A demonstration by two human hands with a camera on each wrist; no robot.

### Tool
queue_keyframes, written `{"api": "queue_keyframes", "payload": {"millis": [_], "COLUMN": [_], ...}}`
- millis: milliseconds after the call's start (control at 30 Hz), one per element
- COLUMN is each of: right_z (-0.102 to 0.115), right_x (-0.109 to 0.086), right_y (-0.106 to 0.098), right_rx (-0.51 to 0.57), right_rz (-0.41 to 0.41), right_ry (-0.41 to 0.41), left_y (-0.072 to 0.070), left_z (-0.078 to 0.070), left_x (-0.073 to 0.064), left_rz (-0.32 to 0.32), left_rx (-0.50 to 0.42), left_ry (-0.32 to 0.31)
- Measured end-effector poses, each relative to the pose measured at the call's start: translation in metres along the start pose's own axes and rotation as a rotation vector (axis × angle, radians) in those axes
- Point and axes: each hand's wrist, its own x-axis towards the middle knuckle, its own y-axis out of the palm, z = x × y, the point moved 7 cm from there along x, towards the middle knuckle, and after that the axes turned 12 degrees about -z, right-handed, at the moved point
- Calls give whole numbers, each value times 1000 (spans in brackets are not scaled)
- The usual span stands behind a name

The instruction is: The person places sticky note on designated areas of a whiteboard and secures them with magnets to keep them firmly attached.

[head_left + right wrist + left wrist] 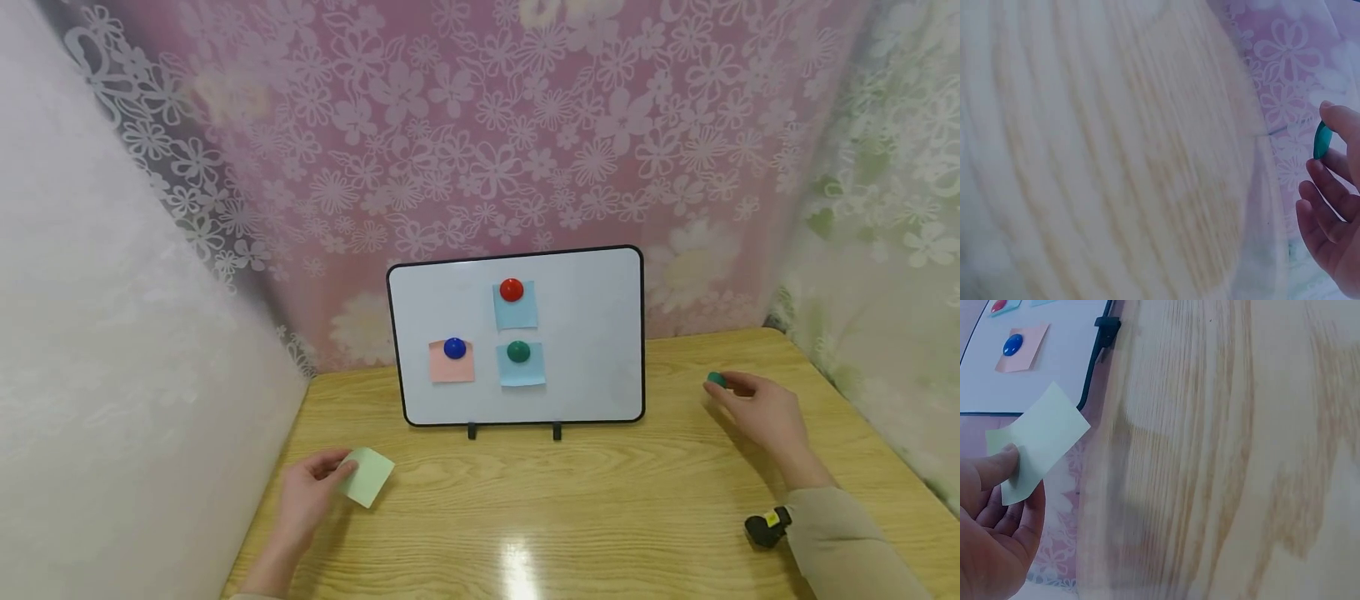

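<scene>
My left hand [306, 493] pinches a pale green sticky note [368, 477] by its edge, over the table's left side. In the left wrist view the thumb lies on the note [1047, 434], with fingers behind it. Off to the right of the board, my right hand [767, 415] holds a green round magnet [717, 380] between thumb and fingertips; the right wrist view shows this magnet [1322, 140] edge-on. On the whiteboard [592, 333], a red magnet [512, 290] and a green magnet [518, 352] sit on blue notes, and a blue magnet [454, 348] on a pink note [452, 372].
The whiteboard stands upright on two black feet [557, 432] near the back of the wooden table [480, 508]. Behind it hangs a pink flowered curtain [480, 150]. A black wrist camera [765, 528] sits at the right sleeve. A pale wall covering [135, 333] borders the left side.
</scene>
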Motion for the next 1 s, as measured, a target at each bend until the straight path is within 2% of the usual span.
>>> {"api": "queue_keyframes", "payload": {"millis": [300,467,633,1000], "right_z": [4,8,14,22], "right_x": [-3,-7,-11,-17], "right_y": [-1,-2,-4,3], "right_rx": [33,71,116,107], "right_rz": [-3,8,13,-12], "right_ry": [16,0,-21,8], "left_y": [6,12,24,55], "left_z": [1,-3,-9,-23], "left_x": [-2,-4,-7,-20], "left_rz": [-2,-7,-5,26], "left_rx": [-38,-103,-163,-205], "left_ry": [-56,-92,-101,-116]}}
